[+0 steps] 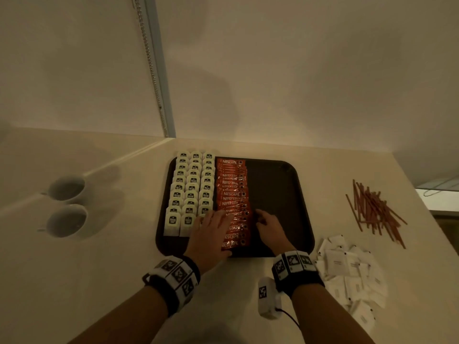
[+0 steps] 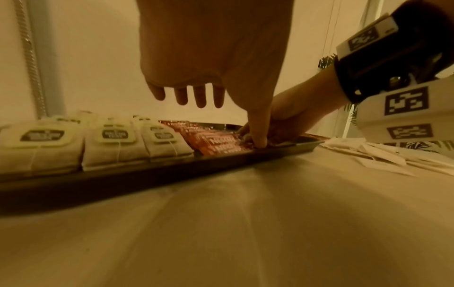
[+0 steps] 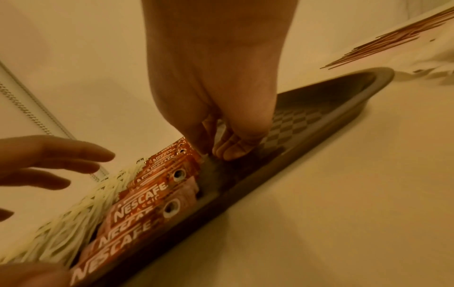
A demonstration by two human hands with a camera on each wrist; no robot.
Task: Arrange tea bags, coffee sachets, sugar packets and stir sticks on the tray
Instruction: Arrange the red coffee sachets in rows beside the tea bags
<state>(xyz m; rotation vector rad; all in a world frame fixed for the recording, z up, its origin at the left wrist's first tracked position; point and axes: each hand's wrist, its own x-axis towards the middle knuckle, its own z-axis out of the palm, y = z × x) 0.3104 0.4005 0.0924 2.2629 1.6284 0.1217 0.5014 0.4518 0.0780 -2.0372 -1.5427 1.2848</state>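
Observation:
A dark tray (image 1: 278, 189) lies on the counter. Three columns of tea bags (image 1: 191, 192) fill its left side, and one overlapping column of red coffee sachets (image 1: 232, 189) runs down the middle. My left hand (image 1: 211, 229) lies over the near sachets (image 2: 216, 143) with straight, spread fingers, its thumb (image 2: 258, 139) pressing on them. My right hand (image 1: 267, 223) has curled fingers, their tips (image 3: 228, 153) down on the tray floor against the sachets' right ends (image 3: 189, 155); I see nothing held between them. Brown stir sticks (image 1: 375, 209) and white sugar packets (image 1: 347, 269) lie loose on the counter, right of the tray.
Two white cups (image 1: 67, 188) (image 1: 67, 220) stand on the counter to the left. A wall rises just behind the tray. The counter's edge (image 1: 422, 209) runs close beyond the stir sticks. The tray's right part shows its bare checkered floor (image 3: 294, 124).

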